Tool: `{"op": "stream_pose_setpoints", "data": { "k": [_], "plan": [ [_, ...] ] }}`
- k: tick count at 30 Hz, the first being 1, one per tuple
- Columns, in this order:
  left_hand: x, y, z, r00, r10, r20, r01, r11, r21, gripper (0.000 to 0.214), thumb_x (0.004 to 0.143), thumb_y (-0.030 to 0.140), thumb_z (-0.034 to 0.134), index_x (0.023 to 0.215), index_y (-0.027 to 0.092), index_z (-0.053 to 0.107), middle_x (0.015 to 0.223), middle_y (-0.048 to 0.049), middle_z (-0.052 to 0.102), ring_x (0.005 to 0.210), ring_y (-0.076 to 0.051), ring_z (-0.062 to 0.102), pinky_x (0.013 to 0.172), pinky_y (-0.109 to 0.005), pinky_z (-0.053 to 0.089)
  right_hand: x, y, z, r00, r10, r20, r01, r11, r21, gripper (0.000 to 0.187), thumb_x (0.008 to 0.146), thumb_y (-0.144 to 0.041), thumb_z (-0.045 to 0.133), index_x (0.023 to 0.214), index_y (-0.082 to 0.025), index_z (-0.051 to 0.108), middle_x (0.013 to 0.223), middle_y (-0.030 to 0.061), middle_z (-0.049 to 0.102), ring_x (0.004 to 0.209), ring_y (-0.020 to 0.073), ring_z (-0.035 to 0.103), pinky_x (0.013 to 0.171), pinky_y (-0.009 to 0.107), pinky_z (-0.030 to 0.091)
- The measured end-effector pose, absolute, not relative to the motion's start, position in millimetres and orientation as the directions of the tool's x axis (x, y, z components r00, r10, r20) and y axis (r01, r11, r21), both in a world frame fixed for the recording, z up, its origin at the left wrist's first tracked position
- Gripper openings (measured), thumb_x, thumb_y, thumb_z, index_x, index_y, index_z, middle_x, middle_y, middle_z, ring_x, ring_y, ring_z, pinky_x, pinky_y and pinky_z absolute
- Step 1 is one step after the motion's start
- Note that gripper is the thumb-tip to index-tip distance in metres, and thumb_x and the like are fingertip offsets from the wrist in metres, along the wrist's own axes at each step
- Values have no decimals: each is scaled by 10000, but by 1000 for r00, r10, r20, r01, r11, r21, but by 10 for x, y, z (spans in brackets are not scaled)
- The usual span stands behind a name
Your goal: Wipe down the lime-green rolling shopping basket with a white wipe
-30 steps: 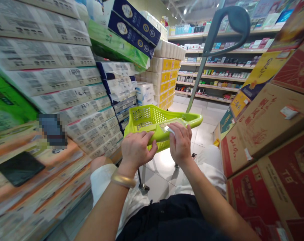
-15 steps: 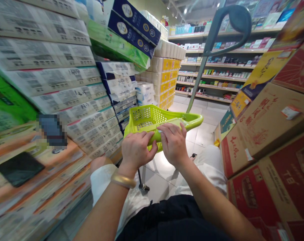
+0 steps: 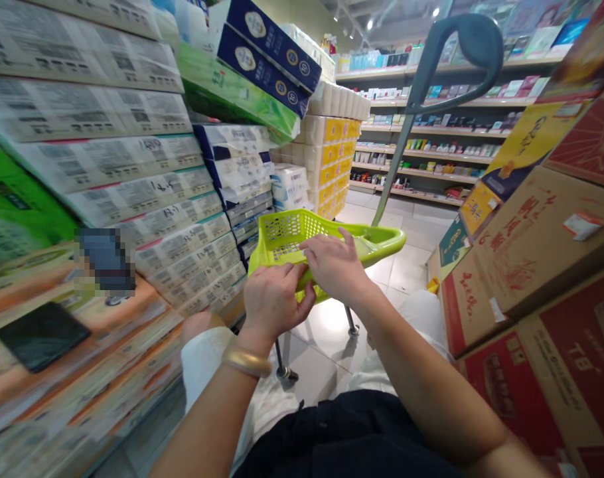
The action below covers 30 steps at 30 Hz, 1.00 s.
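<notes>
A lime-green plastic shopping basket trolley (image 3: 384, 242) stands in front of me, with a perforated basket and thin legs on wheels. My left hand (image 3: 277, 295) is closed round its near rim, thumb curled under. Palm down over the same rim, my right hand (image 3: 334, 265) lies just to the right, its fingers bent together and the little finger lifted. Whatever those right fingertips may pinch is hidden from view. A long metal pole rises from the trolley to a grey loop handle (image 3: 426, 63).
Stacked tissue packs (image 3: 147, 179) wall in the left side. On orange packs lie a black flat object (image 3: 43, 335) and a pixelated phone-like shape (image 3: 107, 259). Cardboard cartons (image 3: 521, 239) line the right. Shelves of small goods (image 3: 446, 133) stand across the back, beyond a tiled floor.
My right hand has moved left and slightly up along the basket rim, and its little finger has lifted. My left hand stays on the rim. A second wheeled leg now shows below.
</notes>
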<state>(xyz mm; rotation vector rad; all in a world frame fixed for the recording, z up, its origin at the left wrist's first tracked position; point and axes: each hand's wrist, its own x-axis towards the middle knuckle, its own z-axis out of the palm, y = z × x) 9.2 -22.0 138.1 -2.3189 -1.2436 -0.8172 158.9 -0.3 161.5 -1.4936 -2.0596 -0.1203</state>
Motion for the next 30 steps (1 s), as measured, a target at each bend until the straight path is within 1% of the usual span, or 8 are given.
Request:
{"op": "stream_pose_setpoints", "data": {
  "k": [3, 6, 9, 15, 18, 21, 26, 30],
  "plan": [
    [75, -224, 1380, 441, 616, 653, 840, -539, -58, 290, 869, 374, 480, 962, 195, 689, 772, -64, 711, 709, -238, 642, 644, -364, 387, 1616, -18, 1621, -185, 851, 492, 873, 372, -316, 274, 993, -263, 421, 1040, -271, 691, 1110, 15, 734, 1072, 209, 647, 1148, 508, 212],
    [73, -224, 1367, 428, 617, 660, 840, -542, -37, 286, 864, 367, 498, 1004, 202, 684, 813, -61, 727, 718, -231, 644, 663, -367, 396, 1830, 32, 1633, -65, 868, 491, 883, 280, -377, 281, 988, -260, 425, 1038, -254, 701, 1137, 40, 733, 1081, 233, 647, 1129, 534, 234],
    [88, -222, 1359, 419, 621, 663, 841, -541, -25, 262, 859, 356, 506, 983, 206, 681, 825, -56, 733, 715, -226, 646, 667, -369, 397, 1949, 74, 1633, 9, 863, 505, 903, 210, -374, 282, 974, -227, 432, 1023, -223, 710, 1138, 68, 735, 1085, 251, 646, 1124, 538, 242],
    [93, -220, 1376, 436, 614, 658, 839, -543, -49, 273, 856, 366, 495, 960, 192, 678, 789, -62, 726, 708, -241, 654, 641, -372, 381, 1622, -82, 1580, -195, 815, 545, 885, 386, -260, 265, 971, -215, 444, 1051, -238, 695, 1092, 52, 737, 1071, 223, 637, 1162, 488, 203],
    [69, -220, 1376, 441, 612, 657, 837, -545, -54, 269, 861, 371, 490, 939, 195, 678, 766, -59, 720, 700, -236, 653, 636, -367, 375, 1566, -162, 1562, -220, 805, 550, 847, 438, -303, 263, 978, -210, 443, 1081, -256, 681, 1130, 32, 729, 1108, 206, 625, 1171, 491, 176],
    [48, -219, 1365, 431, 597, 676, 835, -547, -49, 275, 858, 361, 497, 973, 198, 687, 794, -61, 729, 705, -235, 650, 646, -367, 382, 1765, -135, 1543, -105, 822, 559, 849, 367, -380, 272, 994, -238, 424, 1067, -256, 685, 1154, 32, 728, 1093, 210, 634, 1149, 512, 205],
    [49, -221, 1353, 415, 613, 672, 840, -543, -24, 291, 858, 357, 498, 1005, 202, 695, 822, -67, 731, 722, -239, 645, 665, -374, 405, 2208, 25, 1493, 128, 799, 588, 889, 169, -424, 293, 971, -229, 422, 1029, -220, 709, 1130, 75, 735, 1073, 256, 638, 1086, 516, 310],
    [51, -220, 1362, 410, 614, 674, 844, -535, -27, 292, 857, 357, 493, 1001, 207, 697, 805, -65, 725, 719, -242, 647, 655, -371, 401, 2054, 9, 1479, 104, 784, 612, 907, 178, -382, 295, 965, -213, 429, 1019, -197, 718, 1102, 96, 736, 1047, 255, 644, 1104, 480, 323]
  ]
}}
